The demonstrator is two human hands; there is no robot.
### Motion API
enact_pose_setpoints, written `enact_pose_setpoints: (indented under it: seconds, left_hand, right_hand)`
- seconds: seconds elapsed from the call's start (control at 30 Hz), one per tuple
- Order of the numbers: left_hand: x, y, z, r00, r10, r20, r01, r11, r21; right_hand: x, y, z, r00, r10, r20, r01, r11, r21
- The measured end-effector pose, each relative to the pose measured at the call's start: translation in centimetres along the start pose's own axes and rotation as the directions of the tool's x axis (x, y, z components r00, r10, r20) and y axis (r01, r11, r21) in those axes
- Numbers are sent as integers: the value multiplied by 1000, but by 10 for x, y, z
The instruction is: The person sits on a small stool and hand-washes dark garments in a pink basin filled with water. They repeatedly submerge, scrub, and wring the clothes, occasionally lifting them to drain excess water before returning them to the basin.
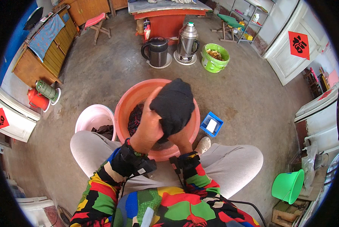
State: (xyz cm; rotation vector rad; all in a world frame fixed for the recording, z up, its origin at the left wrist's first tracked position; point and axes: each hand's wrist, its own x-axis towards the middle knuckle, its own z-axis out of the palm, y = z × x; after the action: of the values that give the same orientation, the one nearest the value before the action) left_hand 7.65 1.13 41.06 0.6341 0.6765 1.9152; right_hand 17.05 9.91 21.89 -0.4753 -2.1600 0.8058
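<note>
Both hands are over an orange plastic basin (121, 99) on the floor between the knees. My left hand (149, 124) grips a black cloth (173, 105), which is bunched and raised above the basin. My right hand (182, 139) is at the lower end of the same cloth, its fingers mostly hidden beneath it. Dark patterned wet fabric (134, 119) lies inside the basin at the left. A pink basin (87, 116) with dark cloth (104, 130) in it stands close by on the left. On the right, a blue plastic tray (219, 122) holds a white soap bar (211, 125).
Beyond the basin stand a dark jug (158, 52), a steel vacuum flask (187, 42) and a lime-green bucket (206, 61) holding scraps. A green bucket (285, 185) is at the lower right. Two vacuum flasks (46, 90) stand by the left cabinet (33, 68).
</note>
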Motion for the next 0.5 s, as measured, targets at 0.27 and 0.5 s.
enact_pose_setpoints:
  seconds: [0.27, 0.5]
  left_hand:
    - [52, -33, -51, 996, 11, 83, -19, 995, 98]
    - [104, -85, -210, 960, -260, -107, 273, 952, 135]
  right_hand:
    - [-3, -18, -11, 922, 388, 1, -310, 735, 603]
    - [-33, 45, 34, 597, 755, 270, -769, 443, 461]
